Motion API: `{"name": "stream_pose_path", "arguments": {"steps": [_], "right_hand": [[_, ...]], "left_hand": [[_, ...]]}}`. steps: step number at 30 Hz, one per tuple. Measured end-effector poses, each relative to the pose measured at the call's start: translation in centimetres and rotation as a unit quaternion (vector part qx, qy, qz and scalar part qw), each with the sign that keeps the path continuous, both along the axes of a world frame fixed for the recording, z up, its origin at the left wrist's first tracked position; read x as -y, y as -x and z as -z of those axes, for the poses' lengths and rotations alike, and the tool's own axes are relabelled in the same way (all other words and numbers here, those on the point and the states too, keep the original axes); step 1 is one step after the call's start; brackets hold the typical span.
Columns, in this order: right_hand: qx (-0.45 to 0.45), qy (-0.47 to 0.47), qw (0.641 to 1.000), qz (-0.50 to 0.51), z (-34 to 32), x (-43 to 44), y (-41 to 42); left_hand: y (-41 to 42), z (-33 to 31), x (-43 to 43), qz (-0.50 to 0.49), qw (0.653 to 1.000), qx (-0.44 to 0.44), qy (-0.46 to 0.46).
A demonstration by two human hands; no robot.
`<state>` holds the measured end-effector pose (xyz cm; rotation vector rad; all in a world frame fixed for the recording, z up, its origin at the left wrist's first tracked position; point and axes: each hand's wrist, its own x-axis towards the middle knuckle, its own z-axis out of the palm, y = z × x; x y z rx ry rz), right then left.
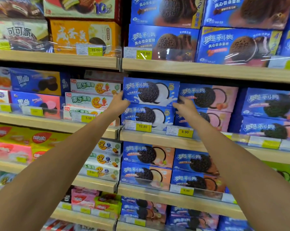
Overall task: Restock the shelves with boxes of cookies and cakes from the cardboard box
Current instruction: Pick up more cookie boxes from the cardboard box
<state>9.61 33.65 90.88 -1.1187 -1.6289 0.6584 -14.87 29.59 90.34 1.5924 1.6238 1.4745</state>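
A blue cookie box point(151, 91) with a black sandwich cookie and white cream on its front sits on the second shelf, on top of an identical blue box point(147, 116). My left hand point(120, 100) grips the top box at its lower left corner. My right hand point(185, 105) touches its lower right edge, fingers lying along the side. Both arms reach forward and up. The cardboard box is not in view.
Pink-and-blue cookie boxes point(209, 97) stand right of the held box, white fruit-biscuit boxes point(94, 88) to its left. A wooden shelf edge point(157, 139) carries yellow price tags point(143, 126). Shelves above and below are packed with cake and cookie boxes.
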Motion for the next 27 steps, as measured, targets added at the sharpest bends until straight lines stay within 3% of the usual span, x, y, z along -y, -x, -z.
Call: {"name": "stream_pose_path", "arguments": {"steps": [2,6,9,12,16,22,27], "right_hand": [[-0.014,0.018,1.000,-0.014,0.3,0.8,-0.4],[-0.082,-0.005,0.994,0.076,2.1,2.4,-0.6],[-0.175,0.030,0.983,0.045,3.5,4.8,0.3],[-0.207,0.060,0.976,0.020,5.9,7.1,1.2],[-0.182,0.099,0.978,0.018,11.7,9.7,2.5],[-0.141,0.234,0.962,0.016,24.2,11.6,4.2],[-0.072,0.372,0.925,0.024,36.9,12.6,5.1]], "left_hand": [[-0.4,0.1,1.0,0.011,1.000,0.012,-0.013],[-1.9,1.5,3.7,-0.031,0.997,0.030,-0.064],[-2.7,3.5,4.6,-0.004,0.997,0.069,-0.026],[-4.1,5.9,5.9,0.057,0.988,0.142,0.017],[-5.9,11.3,8.5,0.082,0.979,0.168,0.076],[-5.5,24.6,11.2,0.084,0.966,0.159,0.185],[-4.1,39.2,13.1,0.075,0.913,0.195,0.350]]}}
